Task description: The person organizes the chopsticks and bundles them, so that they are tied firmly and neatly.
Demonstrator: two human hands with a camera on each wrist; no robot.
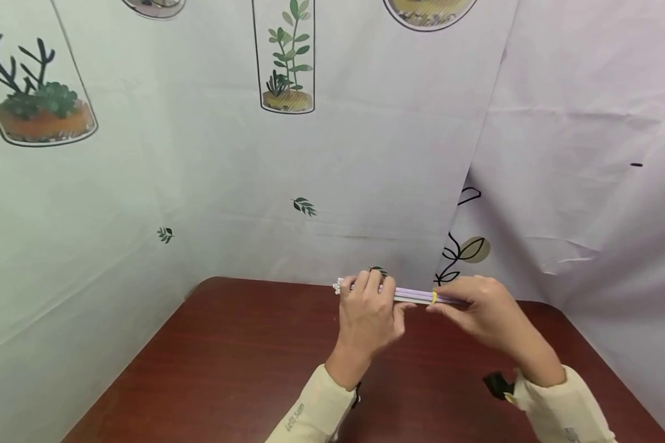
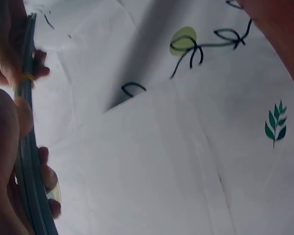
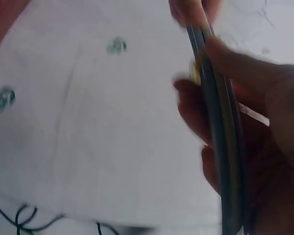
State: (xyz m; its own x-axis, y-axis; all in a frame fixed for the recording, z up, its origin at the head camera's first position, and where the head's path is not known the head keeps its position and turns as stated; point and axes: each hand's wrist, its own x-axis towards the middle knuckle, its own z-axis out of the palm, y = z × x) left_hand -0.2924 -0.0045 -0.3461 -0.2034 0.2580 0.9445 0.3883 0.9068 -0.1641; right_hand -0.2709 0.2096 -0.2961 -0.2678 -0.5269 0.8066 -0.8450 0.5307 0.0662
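Observation:
A bundle of thin lilac and pale sticks [image 1: 412,295] is held above the far part of the table, lying nearly level. My left hand [image 1: 368,314] grips its left part, fingers over the top and thumb along the near side. White stick ends poke out past that hand. A yellow band [image 1: 435,298] circles the bundle close to the right hand's fingertips. My right hand [image 1: 484,307] pinches the right part between thumb and fingers, hiding that end. In the right wrist view the sticks [image 3: 219,122] run along the fingers; the left wrist view shows the sticks [image 2: 32,181] too.
The dark red-brown table [image 1: 227,357] extends beneath both hands. Behind it hangs a pale cloth [image 1: 366,160] printed with plants and leaves, with a fold at the right. A small dark object [image 1: 497,385] sits beside the right cuff.

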